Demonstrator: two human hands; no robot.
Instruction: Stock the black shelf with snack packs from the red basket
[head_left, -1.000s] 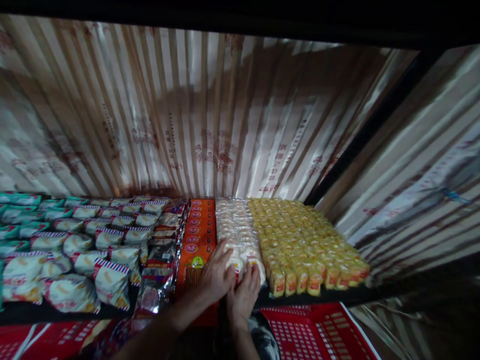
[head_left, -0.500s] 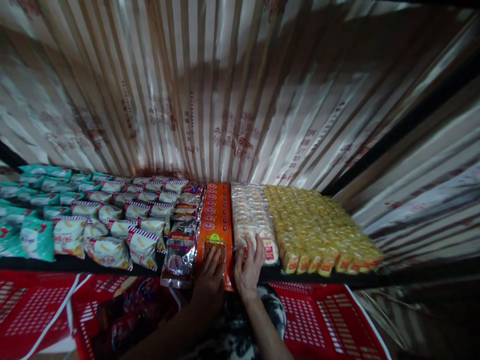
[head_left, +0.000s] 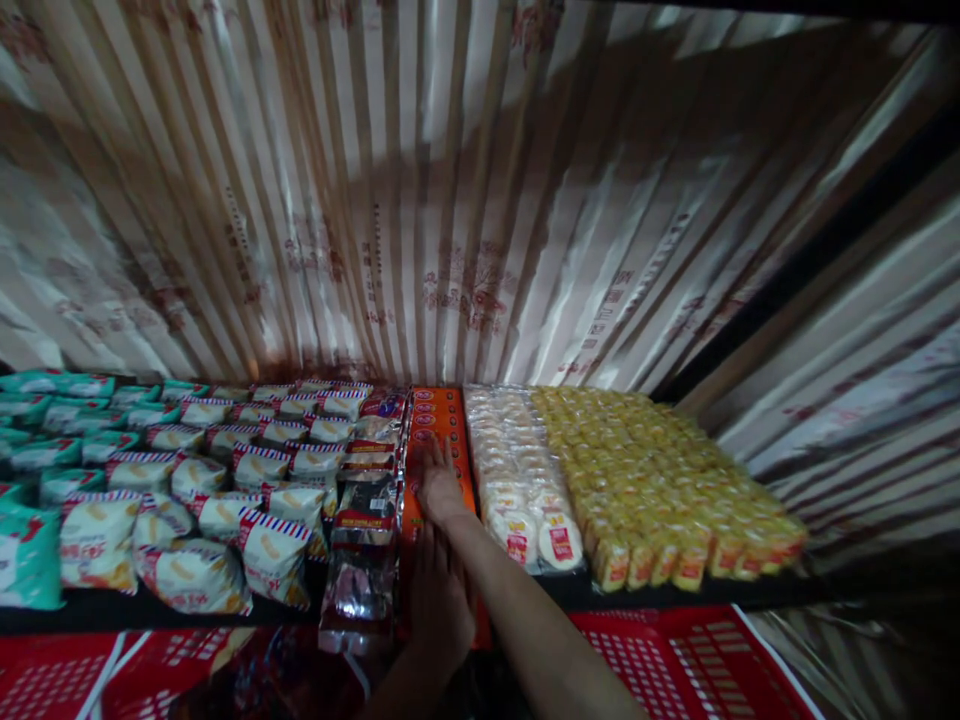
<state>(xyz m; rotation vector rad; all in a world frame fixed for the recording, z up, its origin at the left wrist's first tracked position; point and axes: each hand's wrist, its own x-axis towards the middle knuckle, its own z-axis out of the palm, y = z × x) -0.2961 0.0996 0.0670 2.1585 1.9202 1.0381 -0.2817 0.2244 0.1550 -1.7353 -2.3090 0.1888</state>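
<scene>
A row of orange boxes [head_left: 442,415] runs front to back on a dark shelf [head_left: 150,612]. My right hand [head_left: 439,482] lies flat on top of this row with its fingers spread, the forearm reaching in from the lower right. My left hand [head_left: 439,598] rests against the front end of the orange row at the shelf edge; the dim light hides whether it grips. Clear-wrapped white round cakes [head_left: 517,480] lie just right of the orange row. Silver and dark foil packets [head_left: 361,520] lie just left of it.
Small yellow packs [head_left: 645,470] fill the shelf's right part. White bags with red-blue striped edges [head_left: 225,480] and teal bags [head_left: 45,430] cover the left. Red plastic baskets [head_left: 675,660] sit below the shelf. A striped, shiny sheet [head_left: 450,200] hangs behind.
My right hand left the white cakes and reached onto the orange boxes, further back. My left hand stayed at the orange row's front end. The view moved closer and slightly left.
</scene>
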